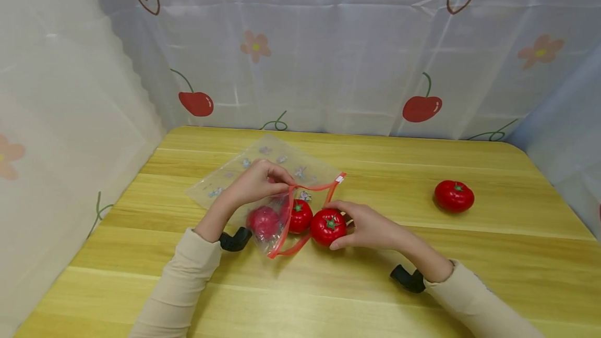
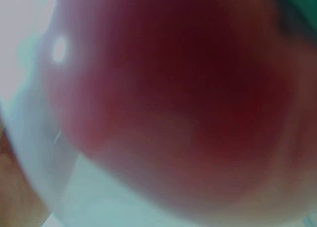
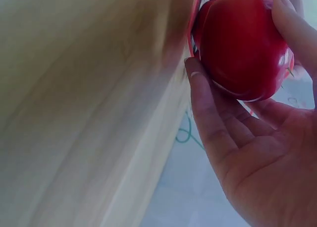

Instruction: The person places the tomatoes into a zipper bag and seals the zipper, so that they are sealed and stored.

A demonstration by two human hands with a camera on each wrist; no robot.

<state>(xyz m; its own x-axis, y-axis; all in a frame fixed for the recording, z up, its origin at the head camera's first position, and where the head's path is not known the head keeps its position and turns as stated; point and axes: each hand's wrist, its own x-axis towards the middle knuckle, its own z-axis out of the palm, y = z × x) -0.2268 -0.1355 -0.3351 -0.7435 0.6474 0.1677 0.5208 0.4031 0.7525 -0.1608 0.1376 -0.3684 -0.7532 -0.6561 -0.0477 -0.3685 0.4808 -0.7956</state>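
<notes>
A clear zip bag (image 1: 263, 153) with a red slider edge lies on the table, its mouth facing right. My left hand (image 1: 263, 181) pinches the upper rim of that mouth. Inside are red tomatoes: one (image 1: 264, 222) deep behind the plastic, another (image 1: 299, 216) just within the opening. My right hand (image 1: 363, 226) grips a further tomato (image 1: 328, 227) at the mouth, thumb on the near side and fingers on the far side. In the right wrist view the held tomato (image 3: 242, 46) sits between thumb and fingers. A blurred red shape (image 2: 163, 88) fills the left wrist view.
A lone tomato (image 1: 454, 196) stands on the wooden table (image 1: 375, 301) to the right. A printed curtain (image 1: 328, 67) hangs behind the table's far edge. Black wrist cameras are worn under the left wrist (image 1: 236, 239) and right wrist (image 1: 408, 279).
</notes>
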